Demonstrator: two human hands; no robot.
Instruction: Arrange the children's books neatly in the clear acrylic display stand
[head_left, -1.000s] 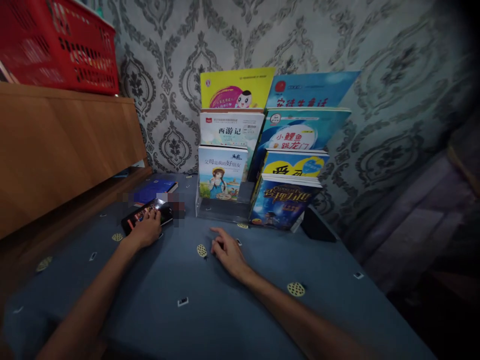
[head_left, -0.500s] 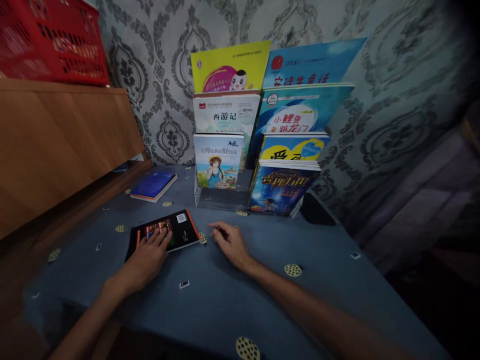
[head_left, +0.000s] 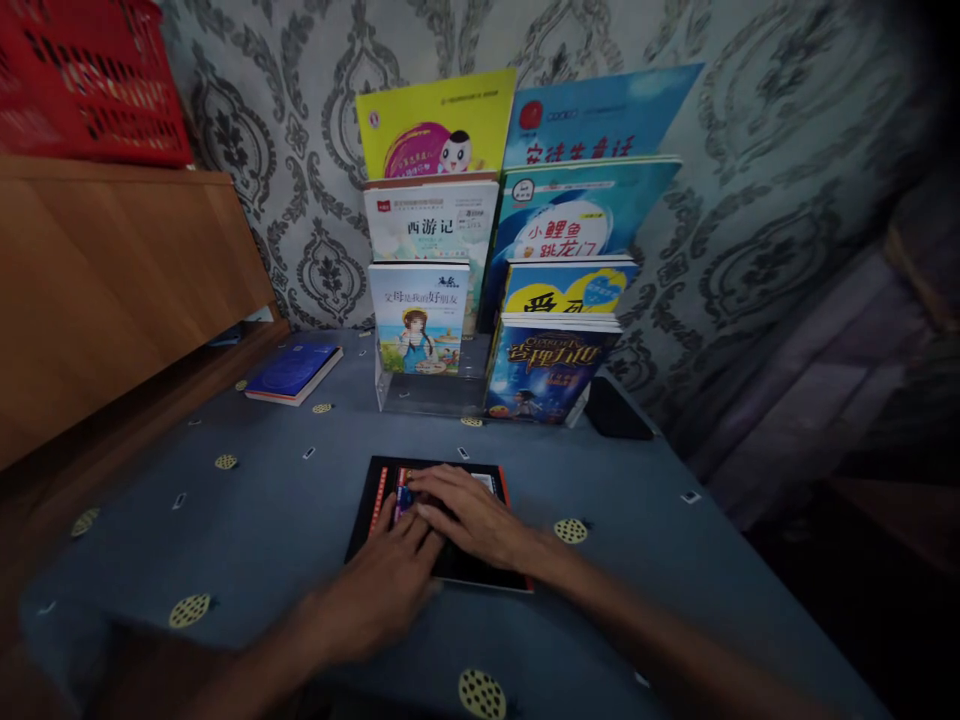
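A black book [head_left: 480,568] with a red edge lies flat on the blue-grey tablecloth near the middle of the table. My left hand [head_left: 394,570] rests on its left part, fingers apart. From the right, my right hand [head_left: 469,515] lies over the book with its fingers spread, its fingertips at those of my left hand. Behind the book, a clear stand [head_left: 427,395] holds several upright books, among them a white one with a girl on it [head_left: 418,325] and a dark blue one [head_left: 544,375].
A blue book [head_left: 291,372] lies at the back left of the table [head_left: 247,540]. A dark flat object [head_left: 619,410] is right of the stand. On the wooden cabinet [head_left: 127,290] at the left stands a red basket [head_left: 97,85].
The black book has moved right, to the middle of the table, with my left hand on it. My right hand has come onto the book too. The view has shifted slightly.
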